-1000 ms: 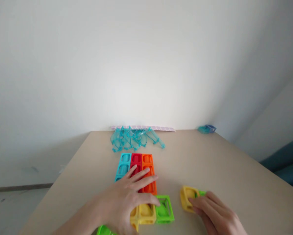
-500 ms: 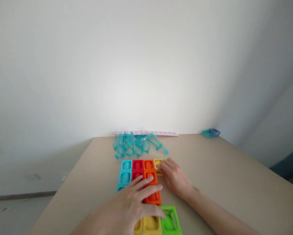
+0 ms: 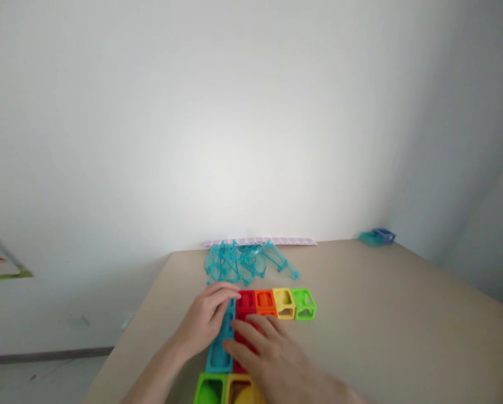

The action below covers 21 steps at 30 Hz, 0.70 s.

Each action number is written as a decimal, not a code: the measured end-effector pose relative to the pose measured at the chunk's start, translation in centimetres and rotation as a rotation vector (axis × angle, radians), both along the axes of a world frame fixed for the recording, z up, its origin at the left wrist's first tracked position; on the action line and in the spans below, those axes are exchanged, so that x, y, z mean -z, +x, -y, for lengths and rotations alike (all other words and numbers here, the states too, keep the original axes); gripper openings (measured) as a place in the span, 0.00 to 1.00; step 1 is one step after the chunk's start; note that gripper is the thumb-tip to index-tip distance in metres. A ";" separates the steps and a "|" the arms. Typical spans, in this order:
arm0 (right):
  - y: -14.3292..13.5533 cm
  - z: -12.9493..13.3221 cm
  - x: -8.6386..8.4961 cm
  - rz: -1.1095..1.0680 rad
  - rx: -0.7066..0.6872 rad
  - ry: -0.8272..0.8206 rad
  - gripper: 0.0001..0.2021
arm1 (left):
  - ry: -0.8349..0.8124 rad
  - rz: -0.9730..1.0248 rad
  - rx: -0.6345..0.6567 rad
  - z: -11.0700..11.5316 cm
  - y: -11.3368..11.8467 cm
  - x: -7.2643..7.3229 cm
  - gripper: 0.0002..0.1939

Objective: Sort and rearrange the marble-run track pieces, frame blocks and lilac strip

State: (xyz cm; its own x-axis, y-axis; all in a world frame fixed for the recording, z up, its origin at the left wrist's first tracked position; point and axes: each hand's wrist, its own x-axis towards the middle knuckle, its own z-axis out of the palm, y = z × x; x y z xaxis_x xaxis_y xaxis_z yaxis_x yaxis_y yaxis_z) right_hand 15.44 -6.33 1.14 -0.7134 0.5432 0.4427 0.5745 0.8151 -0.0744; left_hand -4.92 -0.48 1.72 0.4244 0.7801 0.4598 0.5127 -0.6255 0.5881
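Square hollow plastic blocks lie joined in a colored grid on the table. My left hand (image 3: 207, 314) is at the far left corner, its bent fingers and thumb round a blue block (image 3: 231, 306). More blue blocks (image 3: 220, 359) run toward me below it. Spread out over the middle is my right hand (image 3: 274, 359), fingers resting on red and orange blocks and hiding many of them. The far row continues with a red block (image 3: 246, 301), an orange block (image 3: 265, 301), a yellow block (image 3: 284, 303) and a green block (image 3: 304, 304). Nearest me are a green block (image 3: 210, 390) and a yellow block (image 3: 239, 390).
Behind the grid lies a heap of clear teal plastic pieces (image 3: 238, 262), in front of a lilac patterned strip (image 3: 276, 242) along the wall. A small blue container (image 3: 384, 236) stands at the far right corner, with a teal piece (image 3: 369, 239) beside it.
My left hand has gone from lying spread over the grid to the far left blue block. My right hand has left the far yellow block and now spreads over the middle. The view has shifted.
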 end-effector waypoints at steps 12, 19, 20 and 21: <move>-3.4 -2.3 8.2 -0.141 0.082 0.498 0.23 | -0.240 -0.575 0.534 -7.4 8.9 -3.0 0.24; -5.7 -2.8 10.7 -0.229 0.201 0.593 0.21 | -0.081 -0.522 0.522 -7.3 9.0 -1.4 0.21; -6.0 -2.9 10.8 -0.267 0.212 0.630 0.21 | -0.078 -0.521 0.524 -7.3 8.9 -1.5 0.21; -6.2 -2.9 11.0 -0.309 0.228 0.660 0.22 | -0.077 -0.521 0.523 -7.2 8.9 -1.5 0.21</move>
State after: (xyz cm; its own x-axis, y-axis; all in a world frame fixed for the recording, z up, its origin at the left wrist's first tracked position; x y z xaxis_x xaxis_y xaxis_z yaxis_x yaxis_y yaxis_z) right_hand 9.25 -3.38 -9.86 -0.4063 0.2156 0.8879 0.7660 0.6102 0.2024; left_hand 4.00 6.73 3.26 0.8974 0.4385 0.0497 0.3838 -0.8311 0.4025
